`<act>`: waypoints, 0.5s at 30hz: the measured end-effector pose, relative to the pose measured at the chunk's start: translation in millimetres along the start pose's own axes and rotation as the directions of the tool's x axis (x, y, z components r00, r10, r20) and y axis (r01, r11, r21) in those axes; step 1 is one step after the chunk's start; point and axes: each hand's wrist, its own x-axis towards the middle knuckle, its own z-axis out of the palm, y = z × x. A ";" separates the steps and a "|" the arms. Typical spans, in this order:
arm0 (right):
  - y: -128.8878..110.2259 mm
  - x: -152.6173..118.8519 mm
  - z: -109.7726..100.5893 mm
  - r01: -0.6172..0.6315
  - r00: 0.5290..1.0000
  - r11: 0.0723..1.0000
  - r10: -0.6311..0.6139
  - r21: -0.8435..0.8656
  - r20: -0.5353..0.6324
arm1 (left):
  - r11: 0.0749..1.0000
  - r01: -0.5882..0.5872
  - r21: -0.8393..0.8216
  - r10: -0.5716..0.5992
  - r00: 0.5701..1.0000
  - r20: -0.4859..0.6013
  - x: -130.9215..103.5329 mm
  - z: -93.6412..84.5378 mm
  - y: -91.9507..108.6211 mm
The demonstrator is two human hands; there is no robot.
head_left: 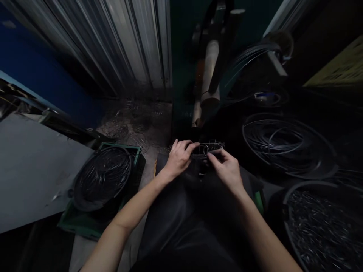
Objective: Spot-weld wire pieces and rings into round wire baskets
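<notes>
Between my two hands is a small wire frame [200, 150], held level above my dark-covered lap. My left hand [180, 155] has its fingers closed on the frame's left end. At the right end, the thumb and fingers of my right hand [225, 162] pinch what looks like a wire ring [206, 150] against the frame. The thumb tip is dark. Fine detail of the wires is hard to make out in the dim light.
A machine with thick cylindrical bars [210, 71] stands just ahead. To the left, a black basin of wire pieces [103, 177] rests on a green crate [76, 223]. At right are a basin of coiled wire [283, 139] and a tub of small metal parts [323, 226].
</notes>
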 end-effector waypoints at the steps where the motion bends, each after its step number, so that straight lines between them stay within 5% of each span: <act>1: 1.5 1.1 3.6 0.032 0.999 0.998 -0.034 -0.056 -0.026 | 1.000 0.002 0.005 -0.002 1.000 0.000 0.4 0.2 -1.0; 9: 4.4 2.7 25.8 0.337 0.902 0.881 -0.404 -0.333 -0.154 | 0.999 0.032 -0.016 -0.033 0.998 -0.057 5.9 2.3 -10.8; 15: 9.0 18.9 35.8 0.425 0.840 0.830 -0.510 -0.361 -0.186 | 1.000 0.024 -0.011 -0.025 0.989 -0.144 13.5 6.4 -20.3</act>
